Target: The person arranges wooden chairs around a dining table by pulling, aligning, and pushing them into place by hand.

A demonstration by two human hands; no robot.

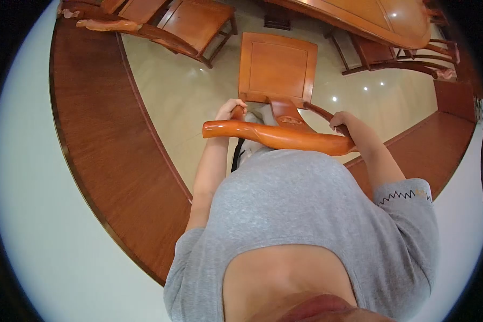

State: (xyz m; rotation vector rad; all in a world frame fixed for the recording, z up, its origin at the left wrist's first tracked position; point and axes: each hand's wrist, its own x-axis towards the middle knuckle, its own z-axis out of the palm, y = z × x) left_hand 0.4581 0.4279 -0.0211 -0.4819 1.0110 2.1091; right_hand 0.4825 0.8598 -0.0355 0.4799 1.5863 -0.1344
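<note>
A wooden chair stands in front of my body, its square seat [277,67] facing up and its curved top rail [276,136] close to my chest. My left hand [232,109] is wrapped round the chair's left back post, just above the left end of the rail in view. My right hand [344,122] grips the right back post near the rail's right end. Between the posts runs a flat back splat [291,115] with a carved mark. Part of my legs and feet is hidden behind the chair back.
A large wooden table [370,19] is at the top right. Other wooden chairs stand at the upper left [196,24] and right [373,51]. Dark wooden panelling [99,118] curves along the left, beside the shiny tiled floor [166,96].
</note>
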